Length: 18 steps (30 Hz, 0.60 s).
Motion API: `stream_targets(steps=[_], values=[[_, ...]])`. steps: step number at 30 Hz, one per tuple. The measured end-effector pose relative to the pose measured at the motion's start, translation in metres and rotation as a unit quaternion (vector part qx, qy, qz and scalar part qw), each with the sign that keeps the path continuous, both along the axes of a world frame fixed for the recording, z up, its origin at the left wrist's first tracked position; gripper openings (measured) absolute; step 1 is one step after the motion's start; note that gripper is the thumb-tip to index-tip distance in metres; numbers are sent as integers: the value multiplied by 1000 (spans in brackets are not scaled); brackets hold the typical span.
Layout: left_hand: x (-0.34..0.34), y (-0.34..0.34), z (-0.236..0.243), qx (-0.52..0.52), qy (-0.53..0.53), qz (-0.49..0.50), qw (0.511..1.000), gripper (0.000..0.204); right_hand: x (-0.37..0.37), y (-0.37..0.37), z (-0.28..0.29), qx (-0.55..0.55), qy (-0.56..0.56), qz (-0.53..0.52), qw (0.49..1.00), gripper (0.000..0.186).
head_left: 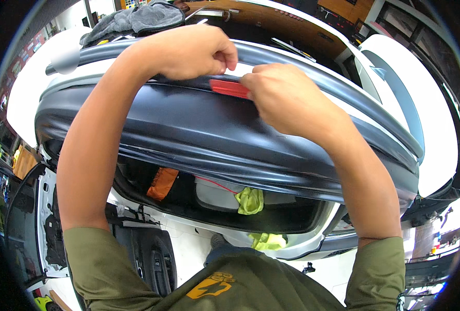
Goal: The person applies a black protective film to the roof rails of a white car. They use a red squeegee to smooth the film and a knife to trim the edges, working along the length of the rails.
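The right hand (286, 97) is closed, its fingers wrapped over one end of a flat red scraper (229, 88), with the rest of the strip sticking out to that hand's left. The scraper's long axis runs roughly sideways, dipping a little toward the right hand, and its free end reaches to just below and to the right of the left hand (196, 53). So the right hand is the nearer one, since it has the grip, while the left hand sits above the free end, apart from it. The left hand's fingers are curled in, with the thumb close to them; whether they pinch anything I cannot tell. Under the scraper and both hands is the upper edge of a broad dark panel (188, 116), and just beyond that edge shows a white strip (245, 69), with a dark band (302, 67) past it. Farther out, beyond the left hand, lies a grey towel (137, 22). Nearer the body, below the right hand, a yellow-green cloth (250, 200) hangs in the opening under the panel, and an orange pouch (162, 184) lies below the left hand, to the left of that cloth.
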<state>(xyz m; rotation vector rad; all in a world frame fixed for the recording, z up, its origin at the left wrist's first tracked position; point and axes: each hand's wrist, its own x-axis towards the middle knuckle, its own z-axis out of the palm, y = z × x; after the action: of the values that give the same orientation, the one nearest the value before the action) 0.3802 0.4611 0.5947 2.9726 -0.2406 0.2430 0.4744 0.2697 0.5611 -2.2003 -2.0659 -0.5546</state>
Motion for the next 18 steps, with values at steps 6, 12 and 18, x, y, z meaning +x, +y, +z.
stream_targets(steps=[6,12,18], values=[[-39,33,3,29,4,111,993,25,-31,59,14,-58,10,-10,998,13],[-53,47,-11,34,-9,80,996,12,-23,23,21,-102,-3,-68,993,16],[-31,-37,-38,-80,-91,66,990,18,28,-118,-9,14,2,-145,989,13]])
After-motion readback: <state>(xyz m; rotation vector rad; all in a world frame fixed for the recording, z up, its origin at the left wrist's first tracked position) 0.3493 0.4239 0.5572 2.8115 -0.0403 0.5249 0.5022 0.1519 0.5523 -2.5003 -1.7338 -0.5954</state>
